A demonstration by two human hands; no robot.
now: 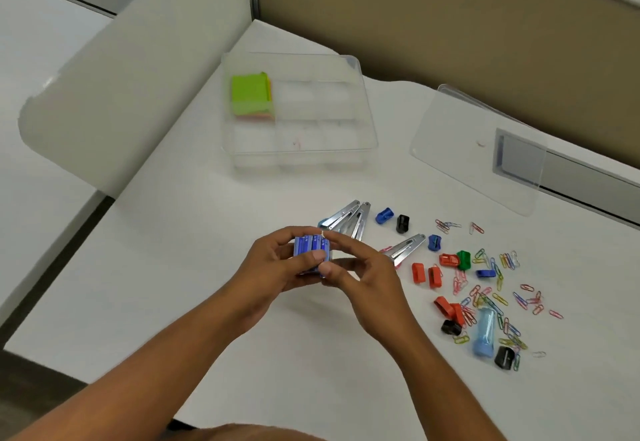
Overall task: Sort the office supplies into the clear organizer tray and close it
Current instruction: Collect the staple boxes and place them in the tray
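Observation:
Both hands hold a bundle of small blue boxes (311, 245) above the white desk: my left hand (273, 267) grips it from the left, my right hand (360, 267) pinches its right side. The clear organizer tray (367, 128) stands open farther back, with a stack of green and orange sticky notes (250, 98) in its far left compartment. Its clear lid (460, 149) lies to the right. Silver staple removers (349, 218), coloured pencil sharpeners (450, 260), scattered paper clips (498, 288) and a light blue tube (484, 331) lie right of my hands.
A beige partition wall (450, 24) runs behind the desk, and a white divider panel (138, 76) rises at the left. The desk edge (69, 253) drops off on the left side. A grey cable cutout (516, 160) shows through the lid.

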